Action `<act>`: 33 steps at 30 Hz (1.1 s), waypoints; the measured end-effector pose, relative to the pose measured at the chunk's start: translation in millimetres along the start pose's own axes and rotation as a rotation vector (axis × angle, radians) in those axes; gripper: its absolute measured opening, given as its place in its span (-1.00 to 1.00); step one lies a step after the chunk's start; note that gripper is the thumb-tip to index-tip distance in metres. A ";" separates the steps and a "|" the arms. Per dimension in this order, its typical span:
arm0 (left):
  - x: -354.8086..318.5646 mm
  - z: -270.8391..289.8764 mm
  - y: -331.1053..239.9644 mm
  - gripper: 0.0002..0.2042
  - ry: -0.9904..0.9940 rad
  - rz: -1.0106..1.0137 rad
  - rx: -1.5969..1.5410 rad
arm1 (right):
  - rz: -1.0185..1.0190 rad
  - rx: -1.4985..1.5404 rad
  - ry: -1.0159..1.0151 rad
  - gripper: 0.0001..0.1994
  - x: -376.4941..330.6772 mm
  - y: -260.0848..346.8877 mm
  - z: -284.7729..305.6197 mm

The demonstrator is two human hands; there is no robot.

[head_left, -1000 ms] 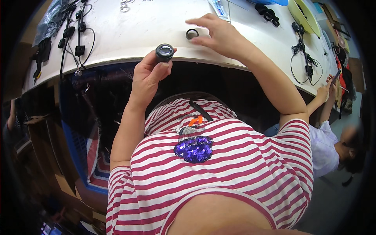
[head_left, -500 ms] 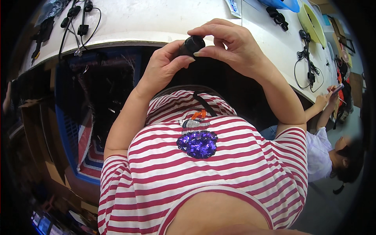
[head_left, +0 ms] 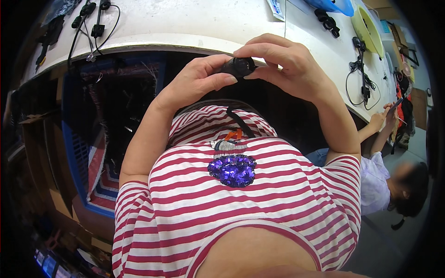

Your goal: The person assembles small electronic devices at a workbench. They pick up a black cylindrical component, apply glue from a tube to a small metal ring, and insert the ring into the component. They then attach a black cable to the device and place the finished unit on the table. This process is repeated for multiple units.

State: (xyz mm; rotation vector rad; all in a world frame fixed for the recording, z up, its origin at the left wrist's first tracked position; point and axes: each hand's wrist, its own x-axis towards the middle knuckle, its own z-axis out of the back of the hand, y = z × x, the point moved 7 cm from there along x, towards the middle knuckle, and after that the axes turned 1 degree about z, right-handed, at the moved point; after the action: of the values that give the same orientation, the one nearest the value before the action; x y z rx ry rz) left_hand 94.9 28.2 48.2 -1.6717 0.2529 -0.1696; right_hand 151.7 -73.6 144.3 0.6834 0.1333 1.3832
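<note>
Just above the red-and-white striped shirt (head_left: 241, 204), the left hand (head_left: 192, 85) and right hand (head_left: 285, 65) both grip a small black cylindrical part (head_left: 237, 67), fingers closed around it in front of the white table's (head_left: 185, 28) edge. Half a second ago the part sat slightly higher; black cables (head_left: 95, 21) lie beyond.

Both arms are bent and lifted in front of the chest. The left hand (head_left: 197, 83) is curled, with its thumb stretched toward the right hand (head_left: 282, 65). The right hand is arched over, its fingertips (head_left: 243, 50) pinched together. The two hands are touching.
</note>
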 end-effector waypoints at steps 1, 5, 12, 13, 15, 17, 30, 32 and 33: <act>1.2 0.1 -2.4 -0.73 -0.043 -0.044 0.037 | -0.027 -0.014 0.009 -0.65 -1.1 0.0 0.8; 2.8 -4.8 -12.9 -0.75 -0.204 -0.142 0.171 | -0.190 -0.138 0.024 -0.68 -3.4 -4.7 3.1; 5.0 -2.0 -6.7 -0.75 -0.157 -0.071 0.137 | -0.061 -0.024 -0.018 -0.61 -6.1 -6.0 0.4; 4.9 -2.4 -6.5 -0.75 -0.144 -0.083 0.109 | 0.000 -0.039 -0.014 -0.61 -5.2 -2.5 0.3; 4.5 -2.9 -6.0 -0.75 -0.119 -0.106 0.055 | -0.018 -0.033 -0.018 -0.61 -3.7 -0.7 1.8; 4.1 -2.4 -6.8 -0.76 -0.122 -0.101 0.036 | -0.032 -0.058 -0.008 -0.61 -2.3 1.1 3.4; 6.7 -5.0 -1.7 -0.78 -0.094 -0.105 0.079 | 0.033 -0.137 -0.074 -0.63 -0.9 2.0 2.4; 6.1 -4.8 -5.7 -0.78 -0.085 -0.091 0.126 | 0.013 -0.167 -0.020 -0.59 -3.1 -0.9 2.2; 5.7 -4.9 -7.1 -0.78 -0.080 -0.083 0.150 | -0.018 -0.224 0.033 -0.57 -5.3 -1.6 2.7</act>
State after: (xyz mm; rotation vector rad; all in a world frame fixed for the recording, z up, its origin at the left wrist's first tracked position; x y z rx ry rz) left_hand 99.6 22.7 55.6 -1.5370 0.1076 -0.1795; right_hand 153.2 -79.6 144.0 0.4718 0.0097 1.3684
